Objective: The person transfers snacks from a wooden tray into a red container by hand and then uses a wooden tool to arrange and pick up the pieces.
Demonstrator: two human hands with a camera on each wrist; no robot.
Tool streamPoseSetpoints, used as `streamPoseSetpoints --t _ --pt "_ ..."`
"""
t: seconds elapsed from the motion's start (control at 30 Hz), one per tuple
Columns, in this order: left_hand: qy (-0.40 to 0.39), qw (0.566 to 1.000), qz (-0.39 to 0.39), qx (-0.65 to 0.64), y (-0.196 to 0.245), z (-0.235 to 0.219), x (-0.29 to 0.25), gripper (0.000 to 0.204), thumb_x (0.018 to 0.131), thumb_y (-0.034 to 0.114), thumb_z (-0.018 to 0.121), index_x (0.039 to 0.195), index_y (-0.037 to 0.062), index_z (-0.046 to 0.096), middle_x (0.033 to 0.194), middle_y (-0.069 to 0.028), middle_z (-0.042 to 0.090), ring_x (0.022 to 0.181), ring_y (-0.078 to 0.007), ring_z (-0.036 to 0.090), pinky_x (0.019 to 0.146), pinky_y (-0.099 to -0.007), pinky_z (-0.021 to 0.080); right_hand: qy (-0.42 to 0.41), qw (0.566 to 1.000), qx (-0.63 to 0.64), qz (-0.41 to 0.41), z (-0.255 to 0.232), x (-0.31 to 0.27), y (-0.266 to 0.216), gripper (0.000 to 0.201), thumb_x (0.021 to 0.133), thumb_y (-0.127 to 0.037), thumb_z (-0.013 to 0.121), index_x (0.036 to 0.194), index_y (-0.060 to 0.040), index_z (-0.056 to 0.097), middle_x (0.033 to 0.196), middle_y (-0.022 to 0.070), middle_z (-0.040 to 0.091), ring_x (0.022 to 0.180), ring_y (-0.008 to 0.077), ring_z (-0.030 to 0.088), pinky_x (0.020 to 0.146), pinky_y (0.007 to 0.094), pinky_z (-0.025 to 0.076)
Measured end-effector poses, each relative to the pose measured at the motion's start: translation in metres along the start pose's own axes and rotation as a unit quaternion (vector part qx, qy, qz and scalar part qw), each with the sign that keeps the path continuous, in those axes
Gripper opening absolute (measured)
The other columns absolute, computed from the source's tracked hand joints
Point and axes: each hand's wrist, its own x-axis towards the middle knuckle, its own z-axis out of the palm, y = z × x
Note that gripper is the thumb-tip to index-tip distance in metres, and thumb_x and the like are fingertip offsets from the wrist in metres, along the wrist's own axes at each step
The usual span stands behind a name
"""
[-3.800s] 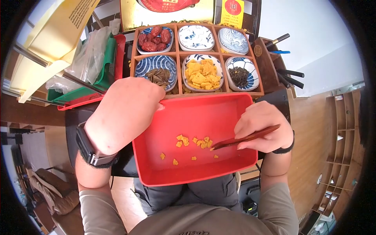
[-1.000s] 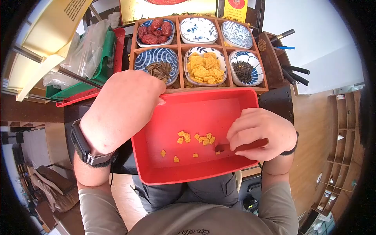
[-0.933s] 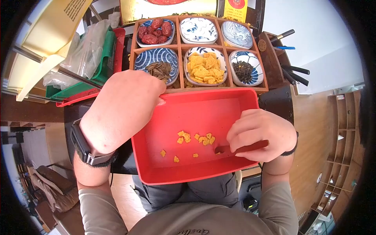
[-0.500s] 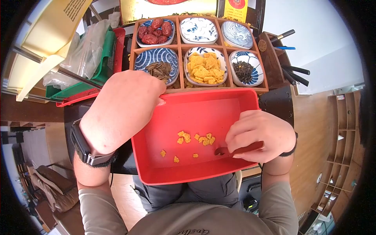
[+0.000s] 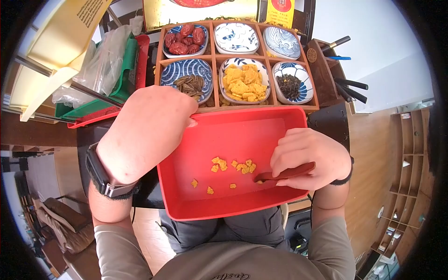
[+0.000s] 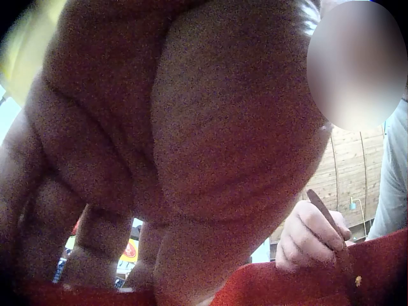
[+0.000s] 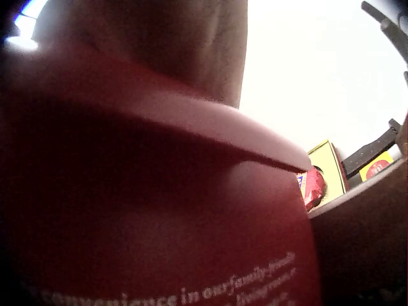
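A red plastic tray (image 5: pixel 233 133) with small yellow crumbs (image 5: pixel 245 166) on its floor sits over the person's lap. At its far left corner the left hand (image 5: pixel 147 130) grips the rim. The right hand (image 5: pixel 310 156) reaches over the tray's right side and pinches a pair of dark red wooden tweezers (image 5: pixel 291 171). Their tips point left, down at the tray floor, right by a small crumb (image 5: pixel 260 182) that is partly hidden. In the left wrist view the tweezers (image 6: pixel 325 210) slant down through the right hand's fingers.
Behind the tray stands a divided wooden box (image 5: pixel 217 84) with patterned dishes: red dates (image 5: pixel 185 39), seeds (image 5: pixel 190 85), yellow crispy pieces (image 5: pixel 245 84) and dark tea leaves (image 5: pixel 290 86). A green basket (image 5: pixel 130 70) stands left, a wooden pen holder (image 5: pixel 322 70) right.
Since the earliest frame the tweezers' tips have moved from beside the crumb cluster to the lone crumb at the front right. They shift slightly there. The left hand keeps its grip on the rim.
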Motion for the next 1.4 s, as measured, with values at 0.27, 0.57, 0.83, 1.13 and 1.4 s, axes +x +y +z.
streamPoseSetpoints --t 0.27,0.57,0.83,1.13,1.4 --pt "0.003 1.000 0.002 -0.006 -0.0004 -0.0004 -0.0002 0.015 0.090 0.017 0.076 0.091 0.0027 0.075 0.085 -0.0198 0.071 0.091 -0.0444 0.070 0.080 -0.0555 0.055 0.005 1.000 -0.001 0.001 -0.0005 0.0003 0.0002 0.015 0.090 -0.015 0.084 0.099 -0.0108 0.072 0.096 0.0046 0.073 0.089 0.0302 0.071 0.075 0.0411 0.049" --pt "-0.001 1.000 -0.002 -0.014 0.0006 -0.0012 0.0006 0.014 0.090 0.016 0.075 0.087 0.0027 0.073 0.084 -0.0204 0.070 0.090 -0.0448 0.070 0.079 -0.0563 0.055 -0.009 0.999 0.024 -0.021 0.0028 -0.0004 0.0006 0.015 0.091 -0.015 0.084 0.101 -0.0116 0.075 0.097 0.0043 0.073 0.090 0.0299 0.072 0.078 0.0405 0.052" --pt "-0.004 1.000 -0.006 -0.008 0.0010 -0.0015 0.0008 0.015 0.090 0.017 0.075 0.087 0.0025 0.073 0.084 -0.0205 0.070 0.089 -0.0449 0.070 0.079 -0.0562 0.055 -0.024 0.999 0.008 -0.025 0.0065 0.0001 0.0010 0.014 0.092 -0.017 0.084 0.102 -0.0122 0.075 0.099 0.0041 0.073 0.093 0.0283 0.072 0.078 0.0411 0.052" --pt "-0.003 1.000 -0.006 -0.014 0.0011 -0.0017 0.0007 0.014 0.090 0.017 0.075 0.089 0.0028 0.074 0.085 -0.0204 0.071 0.090 -0.0450 0.071 0.079 -0.0560 0.055 -0.029 0.999 -0.002 -0.029 0.0057 0.0019 0.0014 0.016 0.095 -0.024 0.084 0.098 -0.0112 0.075 0.093 0.0033 0.072 0.089 0.0272 0.070 0.076 0.0403 0.050" --pt "0.003 1.000 -0.003 -0.005 0.0002 -0.0002 0.0003 0.014 0.090 0.017 0.075 0.090 0.0029 0.074 0.085 -0.0203 0.071 0.090 -0.0450 0.071 0.080 -0.0561 0.056 -0.007 0.999 -0.010 -0.043 0.0079 0.0003 0.0045 0.020 0.095 -0.026 0.084 0.095 -0.0106 0.072 0.089 0.0038 0.071 0.086 0.0268 0.070 0.076 0.0393 0.049"
